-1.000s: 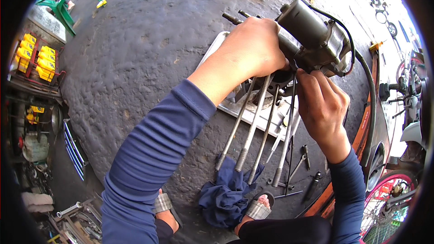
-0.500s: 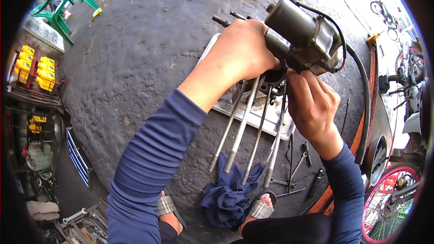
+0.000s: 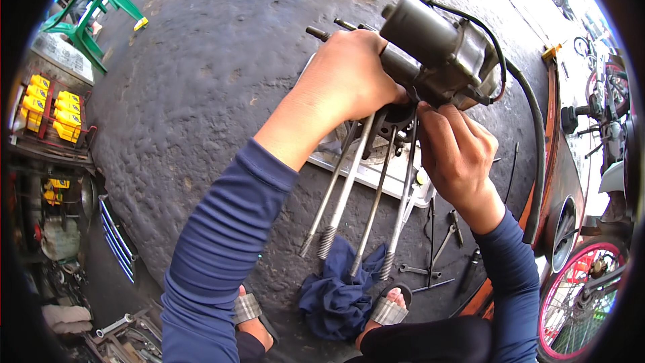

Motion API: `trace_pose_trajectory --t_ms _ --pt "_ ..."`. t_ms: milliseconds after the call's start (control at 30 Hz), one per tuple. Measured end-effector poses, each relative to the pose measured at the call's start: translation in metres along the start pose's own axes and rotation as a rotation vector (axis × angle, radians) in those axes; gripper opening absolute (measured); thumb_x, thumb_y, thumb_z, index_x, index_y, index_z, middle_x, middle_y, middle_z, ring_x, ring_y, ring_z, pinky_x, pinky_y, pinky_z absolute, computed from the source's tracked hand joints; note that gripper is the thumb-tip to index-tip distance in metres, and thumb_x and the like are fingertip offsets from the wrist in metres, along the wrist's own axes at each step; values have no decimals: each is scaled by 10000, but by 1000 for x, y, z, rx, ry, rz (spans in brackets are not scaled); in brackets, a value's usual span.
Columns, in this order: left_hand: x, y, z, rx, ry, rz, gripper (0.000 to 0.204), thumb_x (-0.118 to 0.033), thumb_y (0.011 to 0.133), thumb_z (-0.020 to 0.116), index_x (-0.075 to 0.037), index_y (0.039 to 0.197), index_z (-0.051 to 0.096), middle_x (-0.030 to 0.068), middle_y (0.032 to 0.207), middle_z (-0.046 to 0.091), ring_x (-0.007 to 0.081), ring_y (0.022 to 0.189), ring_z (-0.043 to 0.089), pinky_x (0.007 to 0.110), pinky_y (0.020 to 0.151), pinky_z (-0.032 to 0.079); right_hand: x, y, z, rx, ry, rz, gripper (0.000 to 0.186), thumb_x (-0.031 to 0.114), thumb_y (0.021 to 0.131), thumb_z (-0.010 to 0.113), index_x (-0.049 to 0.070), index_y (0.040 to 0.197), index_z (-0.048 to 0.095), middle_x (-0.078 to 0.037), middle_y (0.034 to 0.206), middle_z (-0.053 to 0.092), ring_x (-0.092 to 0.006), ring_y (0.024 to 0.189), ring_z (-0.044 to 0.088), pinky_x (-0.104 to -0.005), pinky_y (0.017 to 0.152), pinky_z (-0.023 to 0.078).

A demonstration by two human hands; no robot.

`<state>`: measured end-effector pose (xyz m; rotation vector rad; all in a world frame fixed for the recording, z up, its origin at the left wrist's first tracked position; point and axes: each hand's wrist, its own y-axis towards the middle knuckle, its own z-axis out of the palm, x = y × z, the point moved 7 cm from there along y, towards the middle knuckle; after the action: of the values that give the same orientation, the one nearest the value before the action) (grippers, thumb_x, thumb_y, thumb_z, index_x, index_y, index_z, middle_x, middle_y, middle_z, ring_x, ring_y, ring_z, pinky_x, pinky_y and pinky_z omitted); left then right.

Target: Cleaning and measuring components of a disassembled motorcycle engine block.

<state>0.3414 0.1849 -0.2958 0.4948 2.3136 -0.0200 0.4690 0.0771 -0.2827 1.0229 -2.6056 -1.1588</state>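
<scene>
A dark grey motorcycle engine [image 3: 463,54] hangs over the ground in front of me, with a cylindrical starter motor [image 3: 420,27] on top. Several long threaded studs [image 3: 346,195] point from it toward my feet. My left hand [image 3: 356,70] is wrapped round the engine's left side, its thumb near the round opening above the studs. My right hand [image 3: 460,151] is closed, fingertips pinched together against the engine's underside by the rightmost stud. Whatever lies between those fingertips is hidden. A black cable [image 3: 534,101] runs down from the engine's right side.
Under the engine lies a white tray [image 3: 420,198] holding parts. A dark blue cloth [image 3: 342,299] is between my feet. Wrenches [image 3: 443,245] and a black-handled tool [image 3: 469,269] lie at right, near an orange-edged ledge [image 3: 551,134]. Yellow bottles [image 3: 67,115] and a green chair [image 3: 87,20] stand left.
The engine, its studs and both hands have shifted a little to the left. The left hand keeps its grip, and the right fingertips stay at the same spot on the engine.
</scene>
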Motion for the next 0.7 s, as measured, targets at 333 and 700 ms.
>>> trace_pose_trajectory --t_ms 333,700 --pt "2 1 -5 -2 -1 -14 378 -206 670 843 -1 974 751 210 932 741 338 923 730 398 862 583 0 3 8 52 -53 27 229 110 788 697 84 1012 660 -9 796 543 -142 641 598 -301 537 467" --pt "-4 10 -7 114 -27 43 482 -81 663 909 -21 1099 712 109 960 767 170 886 725 341 815 569 -18 -47 -24 -19 385 257 290 -116 780 722 -29 1043 638 -79 652 506 -231 496 527 -352 455 405"
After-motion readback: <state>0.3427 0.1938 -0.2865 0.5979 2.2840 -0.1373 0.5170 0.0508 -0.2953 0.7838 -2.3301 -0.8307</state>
